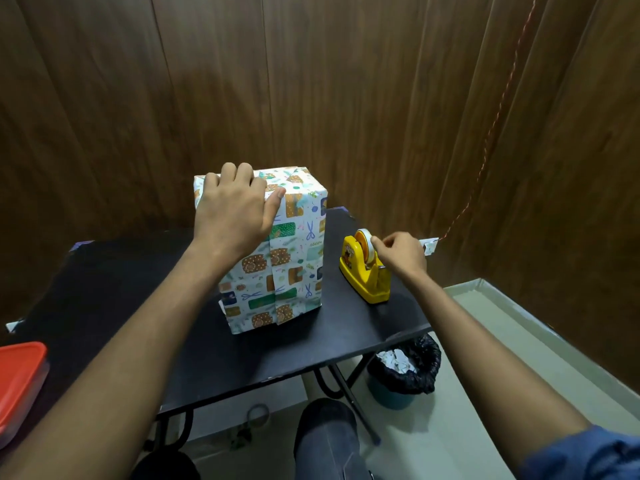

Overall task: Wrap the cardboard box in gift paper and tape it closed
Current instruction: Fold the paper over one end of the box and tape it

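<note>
The flat left hand (232,213) hides the top left corner of the tall box wrapped in white patterned gift paper (277,251). The red plastic tub lid (19,386) is cut off by the left edge (only part shows). The box's back is hidden.

Wrapped box (277,251) stands upright mid-desk (138,289); tape dispenser (365,268) just to its right; lidded container (19,386) at the near-left edge; bin (405,372) below the desk's right end.
</note>
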